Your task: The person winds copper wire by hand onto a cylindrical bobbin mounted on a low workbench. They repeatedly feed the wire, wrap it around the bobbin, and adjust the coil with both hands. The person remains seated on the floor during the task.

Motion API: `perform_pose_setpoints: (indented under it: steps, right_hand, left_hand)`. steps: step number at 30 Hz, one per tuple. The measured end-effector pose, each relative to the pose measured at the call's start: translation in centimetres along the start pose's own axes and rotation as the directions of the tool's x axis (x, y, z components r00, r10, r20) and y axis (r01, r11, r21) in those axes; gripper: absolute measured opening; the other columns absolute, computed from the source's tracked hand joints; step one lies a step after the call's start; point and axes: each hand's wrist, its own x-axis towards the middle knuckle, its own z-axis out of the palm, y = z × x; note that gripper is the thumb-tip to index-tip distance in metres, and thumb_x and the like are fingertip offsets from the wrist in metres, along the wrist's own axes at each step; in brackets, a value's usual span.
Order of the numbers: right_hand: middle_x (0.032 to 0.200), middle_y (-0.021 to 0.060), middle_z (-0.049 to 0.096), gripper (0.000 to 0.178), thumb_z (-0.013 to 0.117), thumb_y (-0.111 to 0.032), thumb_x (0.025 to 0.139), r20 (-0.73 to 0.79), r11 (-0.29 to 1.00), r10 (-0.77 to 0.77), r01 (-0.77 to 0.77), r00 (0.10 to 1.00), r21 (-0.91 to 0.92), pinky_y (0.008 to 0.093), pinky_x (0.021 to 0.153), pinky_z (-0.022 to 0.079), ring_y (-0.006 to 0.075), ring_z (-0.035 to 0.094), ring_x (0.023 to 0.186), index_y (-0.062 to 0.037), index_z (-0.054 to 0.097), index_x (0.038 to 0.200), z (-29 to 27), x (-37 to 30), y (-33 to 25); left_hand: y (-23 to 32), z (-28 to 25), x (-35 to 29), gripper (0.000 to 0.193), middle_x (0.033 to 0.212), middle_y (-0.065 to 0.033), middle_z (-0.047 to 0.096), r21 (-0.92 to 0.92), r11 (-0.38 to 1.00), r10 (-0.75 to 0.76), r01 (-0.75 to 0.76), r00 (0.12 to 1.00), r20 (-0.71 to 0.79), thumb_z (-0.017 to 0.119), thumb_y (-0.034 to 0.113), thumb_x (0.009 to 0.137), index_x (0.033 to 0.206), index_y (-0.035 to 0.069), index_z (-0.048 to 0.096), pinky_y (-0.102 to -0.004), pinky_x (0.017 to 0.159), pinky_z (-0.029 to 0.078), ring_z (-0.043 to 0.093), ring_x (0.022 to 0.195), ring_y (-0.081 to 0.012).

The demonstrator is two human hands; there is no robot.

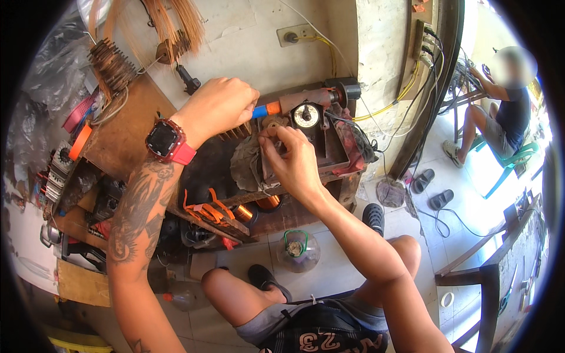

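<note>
My left hand [226, 101] is curled closed beside the blue and orange end of a rod [266, 110] on a dark bench machine [329, 138]. Whatever its fingers hold, if anything, is hidden. Lower and to the right, my right hand [291, 156] pinches thumb and forefinger together in front of the machine; what lies between them is too small to make out. A white round dial [306, 116] sits on the machine just beyond that hand. Left of the right fingertips lies a crumpled grey cloth [247, 166].
Copper wire spools [269, 202] and orange strips [209, 210] sit below the bench's front. A wooden board [132, 126] stands left, with copper strands [170, 23] hanging behind. A clear jug [299, 253] stands between my feet. Another person [511, 112] sits at the far right.
</note>
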Motion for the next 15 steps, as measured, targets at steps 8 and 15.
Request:
perform_pose_setpoints:
  steps: [8,15]
  right_hand:
    - [0.084,0.0123,0.066,0.011,0.071,-0.012,0.095,-0.019,0.998,-0.056,0.055,0.998,-0.036,0.0432,0.077,0.05,0.0324,0.06,0.082,-0.0037,0.074,0.102,-0.3,0.1,0.2]
    - [0.09,0.0129,0.069,0.011,0.072,-0.012,0.094,0.036,0.984,-0.106,0.11,0.994,-0.142,0.0433,0.078,0.052,0.0329,0.062,0.087,-0.0044,0.073,0.103,-0.7,0.1,-0.3]
  left_hand:
    - [0.9,-0.6,0.1,0.013,0.083,-0.0212,0.072,0.05,0.998,-0.045,0.042,0.998,0.053,0.07,0.012,0.088,0.09,0.0,0.076,-0.0486,0.074,0.057,0.07,0.081,-0.0422]
    - [1.0,0.8,-0.2,0.015,0.083,-0.0198,0.071,0.131,0.991,-0.017,0.019,1.0,-0.015,0.07,0.016,0.089,0.088,0.002,0.073,-0.0491,0.074,0.057,0.07,0.08,-0.0412]
